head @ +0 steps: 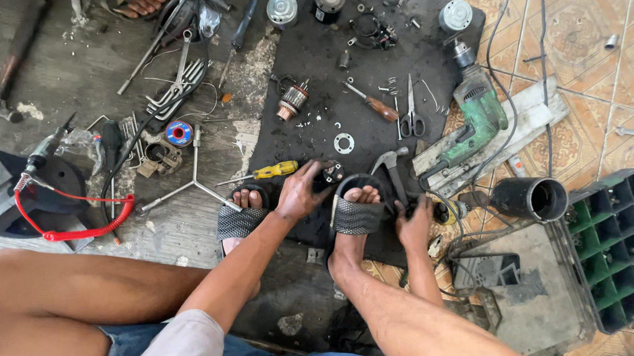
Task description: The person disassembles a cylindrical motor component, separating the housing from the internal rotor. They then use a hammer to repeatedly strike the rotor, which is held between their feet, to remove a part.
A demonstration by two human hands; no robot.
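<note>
A small dark motor part (pixel 330 173) is gripped by the left hand (pixel 301 192) on the black mat (pixel 319 58), between the sandalled feet. The right hand (pixel 413 225) is pressed down at the mat's right edge beside the hammer (pixel 390 165); whether anything is held there cannot be told. Bare mat is left just ahead, near the washer (pixel 344 143).

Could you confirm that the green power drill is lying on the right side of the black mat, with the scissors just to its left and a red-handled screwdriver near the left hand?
Not quite: the screwdriver near the left hand has a yellow handle, not a red one, as the head view shows. The rest holds: the green power drill lies at the right side of the black mat, with the scissors just to its left.
</note>
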